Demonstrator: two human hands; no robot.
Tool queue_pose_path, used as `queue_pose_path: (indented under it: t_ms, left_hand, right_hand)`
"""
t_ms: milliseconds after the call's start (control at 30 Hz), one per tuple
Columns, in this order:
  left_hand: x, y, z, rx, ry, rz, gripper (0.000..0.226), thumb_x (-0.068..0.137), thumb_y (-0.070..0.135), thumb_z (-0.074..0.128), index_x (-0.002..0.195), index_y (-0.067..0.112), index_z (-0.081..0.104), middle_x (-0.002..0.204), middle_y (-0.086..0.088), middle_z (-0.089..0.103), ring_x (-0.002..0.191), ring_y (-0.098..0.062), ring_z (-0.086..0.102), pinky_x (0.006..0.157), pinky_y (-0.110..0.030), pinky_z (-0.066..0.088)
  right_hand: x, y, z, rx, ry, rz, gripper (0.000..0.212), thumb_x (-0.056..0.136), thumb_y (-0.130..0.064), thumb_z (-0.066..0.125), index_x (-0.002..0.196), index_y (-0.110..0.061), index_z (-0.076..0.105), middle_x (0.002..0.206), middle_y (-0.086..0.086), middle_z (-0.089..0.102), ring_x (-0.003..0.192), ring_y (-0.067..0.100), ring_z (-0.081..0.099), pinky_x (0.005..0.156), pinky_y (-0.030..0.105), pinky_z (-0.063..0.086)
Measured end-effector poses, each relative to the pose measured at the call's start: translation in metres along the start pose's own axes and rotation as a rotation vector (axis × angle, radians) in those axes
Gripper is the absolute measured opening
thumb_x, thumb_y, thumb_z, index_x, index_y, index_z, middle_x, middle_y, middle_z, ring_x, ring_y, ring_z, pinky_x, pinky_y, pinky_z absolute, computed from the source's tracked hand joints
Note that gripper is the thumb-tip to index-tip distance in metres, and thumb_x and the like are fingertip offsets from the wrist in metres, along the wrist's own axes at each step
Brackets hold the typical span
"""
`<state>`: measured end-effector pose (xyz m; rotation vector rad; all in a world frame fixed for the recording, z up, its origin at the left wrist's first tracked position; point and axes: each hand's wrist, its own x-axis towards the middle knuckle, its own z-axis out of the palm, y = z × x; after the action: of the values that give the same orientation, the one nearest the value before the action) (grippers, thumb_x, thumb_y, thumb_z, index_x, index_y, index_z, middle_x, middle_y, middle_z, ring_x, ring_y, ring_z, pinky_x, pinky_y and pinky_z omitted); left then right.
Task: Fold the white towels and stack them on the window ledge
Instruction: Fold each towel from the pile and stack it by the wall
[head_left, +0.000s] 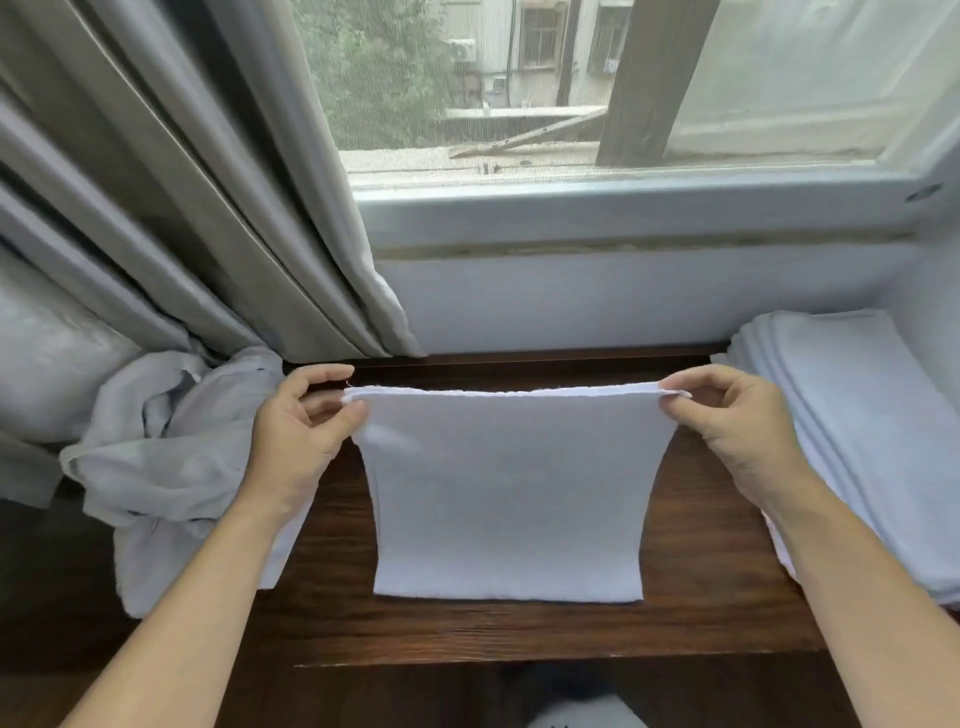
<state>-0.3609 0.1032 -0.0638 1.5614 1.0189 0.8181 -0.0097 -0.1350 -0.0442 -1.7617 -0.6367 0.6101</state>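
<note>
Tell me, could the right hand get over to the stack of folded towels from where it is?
Probably yes. The right hand is beside the stack of folded towels, nothing between them, but it is pinching a corner of the white towel.

Dark wooden ledge (701, 613) under the window

A white towel (506, 499) lies at its middle, the near edge flat on the wood and the far edge lifted. A stack of folded towels (862, 441) sits at the right end (edges stepped), and a crumpled heap of towels (176, 457) lies at the left, by the curtain.
</note>
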Motion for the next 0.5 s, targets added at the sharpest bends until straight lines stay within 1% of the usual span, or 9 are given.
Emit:
queue_pose_path:
  t_ms: [67,100,167,233,267,333,367,433,500]
  left_hand:
    - [0.0,0.028,-0.007,0.057,-0.023,0.088,0.034,0.088,0.007,0.08,0.101,0.038,0.077,0.095,0.008,0.078,0.085,-0.004,0.071,0.071,-0.015,0.055]
    - [0.002,0.041,-0.01,0.082,-0.021,0.129,0.035,0.089,0.005,0.078,0.097,0.039,0.078,0.093,0.009,0.078,0.083,-0.002,0.069,0.07,-0.015,0.054]
    - [0.007,0.068,-0.016,0.113,0.005,0.2,0.03,0.09,0.004,0.078,0.093,0.034,0.076,0.091,0.009,0.078,0.08,-0.004,0.068,0.071,-0.023,0.057]
    - [0.011,0.091,-0.022,0.119,0.017,0.245,0.024,0.09,0.005,0.078,0.093,0.029,0.074,0.091,0.005,0.077,0.082,-0.011,0.069,0.075,-0.032,0.059]
    - [0.013,0.1,-0.025,0.128,0.017,0.266,0.023,0.09,0.005,0.078,0.092,0.028,0.073,0.091,0.004,0.077,0.082,-0.013,0.069,0.074,-0.033,0.06]
    - [0.016,0.116,-0.029,0.135,0.024,0.297,0.025,0.091,0.005,0.077,0.091,0.03,0.073,0.089,0.004,0.076,0.08,-0.015,0.067,0.069,-0.029,0.06]
    - [0.017,0.121,-0.029,0.122,0.024,0.301,0.027,0.092,0.004,0.076,0.089,0.031,0.073,0.087,0.004,0.076,0.078,-0.014,0.067,0.066,-0.027,0.06]
    - [0.018,0.127,-0.027,0.084,0.018,0.301,0.028,0.092,0.002,0.075,0.088,0.029,0.072,0.085,0.004,0.077,0.074,-0.013,0.07,0.063,-0.025,0.062]
    - [0.017,0.125,-0.025,0.068,0.018,0.301,0.027,0.092,-0.001,0.074,0.09,0.025,0.07,0.084,0.004,0.078,0.074,-0.013,0.073,0.065,-0.024,0.062]
  right_hand:
    - [-0.002,-0.027,-0.007,0.018,-0.004,-0.064,0.026,0.085,0.004,0.079,0.096,-0.019,0.076,0.079,-0.01,0.078,0.069,0.001,0.069,0.063,0.015,0.051]
    - [-0.002,-0.04,-0.011,0.036,-0.017,-0.092,0.031,0.085,0.005,0.078,0.102,-0.021,0.075,0.08,-0.009,0.079,0.067,0.0,0.069,0.063,0.013,0.052]
    - [-0.002,-0.067,-0.018,0.042,-0.034,-0.162,0.037,0.085,0.004,0.078,0.107,-0.026,0.077,0.088,-0.008,0.081,0.076,0.002,0.072,0.071,0.012,0.055]
    - [0.0,-0.089,-0.025,0.028,-0.033,-0.238,0.036,0.084,0.005,0.079,0.1,-0.027,0.08,0.092,-0.011,0.081,0.082,0.002,0.072,0.077,0.012,0.056]
    - [0.002,-0.097,-0.027,0.031,-0.034,-0.261,0.035,0.083,0.005,0.08,0.098,-0.026,0.08,0.091,-0.012,0.081,0.079,0.001,0.072,0.075,0.012,0.056]
    - [0.005,-0.11,-0.028,0.021,-0.027,-0.289,0.032,0.083,0.005,0.08,0.098,-0.024,0.081,0.083,-0.014,0.08,0.065,-0.001,0.069,0.06,0.009,0.051]
    - [0.006,-0.114,-0.029,0.009,-0.016,-0.302,0.031,0.083,0.005,0.08,0.098,-0.023,0.081,0.079,-0.013,0.079,0.06,0.001,0.068,0.053,0.009,0.047]
    - [0.009,-0.117,-0.028,0.004,0.005,-0.319,0.033,0.084,0.007,0.078,0.093,-0.024,0.082,0.076,-0.007,0.079,0.063,0.008,0.073,0.046,0.015,0.046]
    - [0.008,-0.115,-0.025,-0.001,0.016,-0.321,0.032,0.085,0.01,0.075,0.088,-0.021,0.081,0.078,-0.002,0.08,0.072,0.014,0.078,0.047,0.019,0.051]
